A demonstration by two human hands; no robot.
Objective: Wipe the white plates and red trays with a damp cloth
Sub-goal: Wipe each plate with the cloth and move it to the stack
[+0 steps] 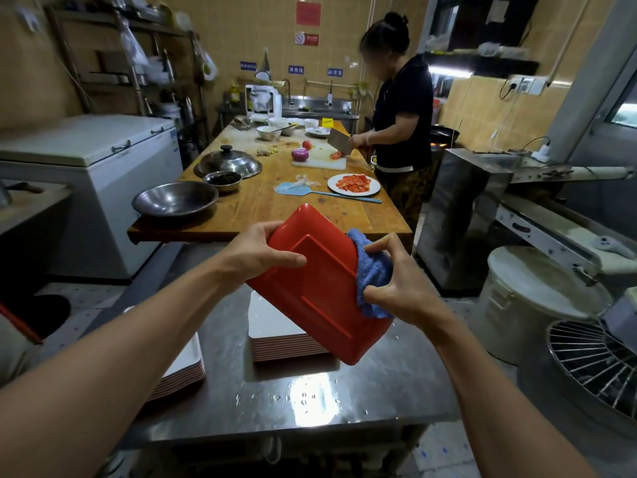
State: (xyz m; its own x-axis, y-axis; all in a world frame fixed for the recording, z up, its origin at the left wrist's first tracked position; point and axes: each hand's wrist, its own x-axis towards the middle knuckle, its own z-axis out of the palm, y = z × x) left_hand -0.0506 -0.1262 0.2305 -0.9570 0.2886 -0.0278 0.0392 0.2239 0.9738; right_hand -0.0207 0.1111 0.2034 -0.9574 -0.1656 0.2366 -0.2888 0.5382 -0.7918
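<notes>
Red rectangular plastic tray (320, 291) held tilted in the air above the steel worktop (310, 401), underside turned toward the camera, one corner up and away, the opposite corner low over the stack beneath. Left hand (262, 250) gripping its upper left edge, thumb laid across the raised base panel, fingers curled round behind. Right hand (400, 284) clutching a bunched blue terry cloth (370, 270) against the tray's right rim — fingers curled round the fabric, cloth wrapped over the edge.

Directly under the tray, on the worktop, a stack of white-faced trays with red edges (275, 332); a second such stack (182, 363) to the left, partly hidden by the left forearm. Water droplets glinting on the bare steel near the front edge.

Beyond, a long wooden table (262, 201) bearing a wide steel bowl (175, 198), a smaller bowl of dark contents (222, 180), a domed steel lid with black knob (227, 162), a blue fly swatter (310, 192) and a white plate of chopped red vegetable (353, 183). At its right side, a person in a black top (401, 108) with a cleaver (339, 141) over a white cutting board (319, 163) — a red onion (300, 154) on the board. White chest freezer (89, 157) at the left
</notes>
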